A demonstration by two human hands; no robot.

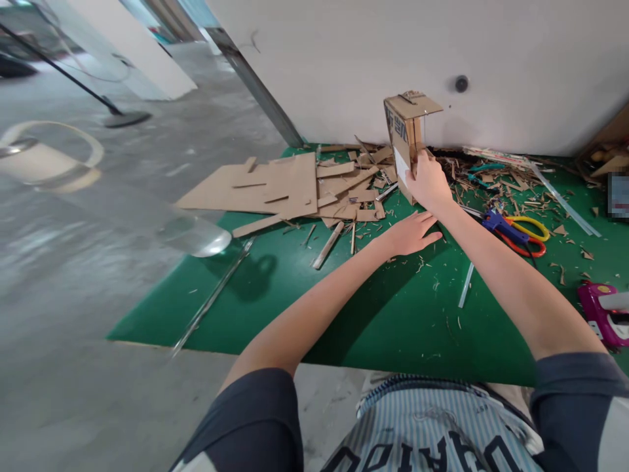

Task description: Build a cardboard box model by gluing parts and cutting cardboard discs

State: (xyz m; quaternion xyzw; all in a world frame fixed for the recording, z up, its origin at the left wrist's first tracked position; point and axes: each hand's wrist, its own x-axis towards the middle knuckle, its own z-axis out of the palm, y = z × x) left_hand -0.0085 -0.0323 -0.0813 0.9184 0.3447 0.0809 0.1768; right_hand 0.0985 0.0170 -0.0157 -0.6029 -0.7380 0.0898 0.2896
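My right hand [428, 183] is closed on a small upright cardboard structure [399, 141]. The structure has a flat cardboard top that juts to the right, printed characters on its side and a white patch below them. My fingers grip its near edge; some fingertips are hidden behind it. Just below, my left hand [417, 235] lies low over the green tabletop [383, 308], fingers stretched out and thumb apart, holding nothing. Cardboard scraps [344, 196] are heaped left of the structure, beside a larger flat cardboard sheet [289, 180].
Scissors with red and yellow handles [528, 236], a blue-handled tool [496, 221] and a magenta tool [603, 311] lie on the right. A clear cup-like container [196, 237] stands at the left edge, near a thin clear strip [216, 295]. A white wall [354, 72] rises behind.
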